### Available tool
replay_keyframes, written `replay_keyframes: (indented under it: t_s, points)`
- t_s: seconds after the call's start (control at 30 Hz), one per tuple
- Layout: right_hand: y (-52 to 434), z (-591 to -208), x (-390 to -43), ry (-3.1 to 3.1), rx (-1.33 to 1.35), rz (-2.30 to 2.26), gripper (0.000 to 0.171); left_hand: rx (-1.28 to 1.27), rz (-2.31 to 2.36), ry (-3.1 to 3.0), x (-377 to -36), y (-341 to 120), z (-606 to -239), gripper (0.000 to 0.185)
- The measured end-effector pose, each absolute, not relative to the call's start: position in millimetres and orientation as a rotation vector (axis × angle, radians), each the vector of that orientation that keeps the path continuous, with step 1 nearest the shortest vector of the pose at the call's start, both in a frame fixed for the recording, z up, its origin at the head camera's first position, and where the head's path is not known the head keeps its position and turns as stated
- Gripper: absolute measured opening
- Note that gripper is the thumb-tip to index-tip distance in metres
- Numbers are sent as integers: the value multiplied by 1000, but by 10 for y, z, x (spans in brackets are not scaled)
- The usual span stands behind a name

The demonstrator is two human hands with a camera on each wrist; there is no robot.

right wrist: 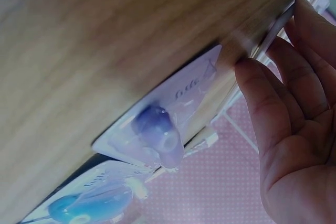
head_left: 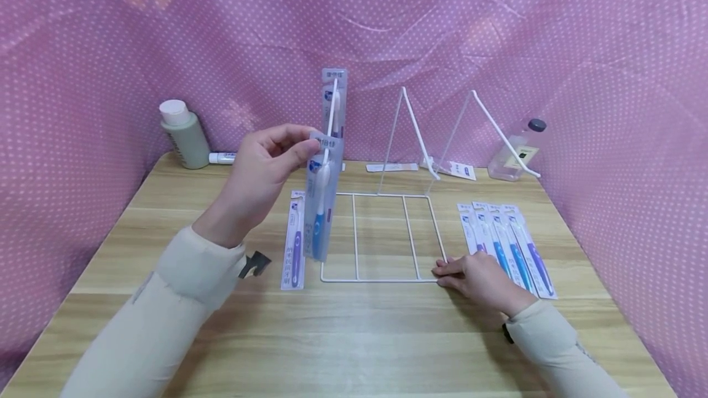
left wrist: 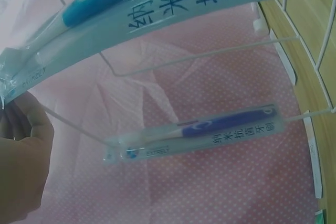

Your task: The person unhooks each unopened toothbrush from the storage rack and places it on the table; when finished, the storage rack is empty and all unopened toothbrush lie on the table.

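- White wire display rack (head_left: pixel 381 235) stands on the wooden table (head_left: pixel 354 336) in the head view; its flat base frame lies on the tabletop, with slanted hooks rising behind it.
- Head view: the left hand (head_left: pixel 265 167) pinches the top of a blue toothbrush pack (head_left: pixel 322 201) between thumb and fingertips, holding it upright at the leftmost hook (head_left: pixel 332 118). A second pack (head_left: pixel 335 100) already hangs higher on that hook.
- Head view: the right hand (head_left: pixel 475 275) lies flat, fingers extended, pressing on the front right corner of the rack base. Four more packs (head_left: pixel 506 247) lie in a row just beside it; one purple pack (head_left: pixel 295 244) lies left of the base.
- Left wrist view: the held pack (left wrist: pixel 157 9) crosses the top of the frame, its end nipped by the thumb (left wrist: pixel 31 124). A purple-handled pack (left wrist: pixel 194 132) hangs on a wire prong behind it.
- Right wrist view: the right hand's fingers (right wrist: pixel 283 93) are straight and rest against the rack wire (right wrist: pixel 273 30); packs (right wrist: pixel 157 124) lie close by on the wood. The view is blurred.
- Procedure note: keep the base pinned with the flat hand so the rack cannot tip. Align the pack's hang hole with the hook tip, keep the pack vertical, and slide it along the wire without bending the card.
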State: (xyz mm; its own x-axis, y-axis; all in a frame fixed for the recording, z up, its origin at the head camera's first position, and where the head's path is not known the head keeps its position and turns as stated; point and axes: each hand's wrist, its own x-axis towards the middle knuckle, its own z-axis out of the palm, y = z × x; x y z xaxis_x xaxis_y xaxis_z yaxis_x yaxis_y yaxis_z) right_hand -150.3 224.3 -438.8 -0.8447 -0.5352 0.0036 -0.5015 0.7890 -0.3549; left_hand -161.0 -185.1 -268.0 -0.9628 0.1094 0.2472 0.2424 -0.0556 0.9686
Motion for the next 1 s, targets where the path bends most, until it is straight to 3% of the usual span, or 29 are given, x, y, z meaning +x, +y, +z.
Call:
replay_keyframes:
  t_s: [0.7,1.0]
  points:
    - [2237,-4391,-1510,2862,-840,-542,20,-517,-2197,-2029,-1296,-1872,-2460,12]
    - [2259,-4388,-1522,2858,-834,-546,20,-370,-2266,-1971,-1272,-2123,-2581,11]
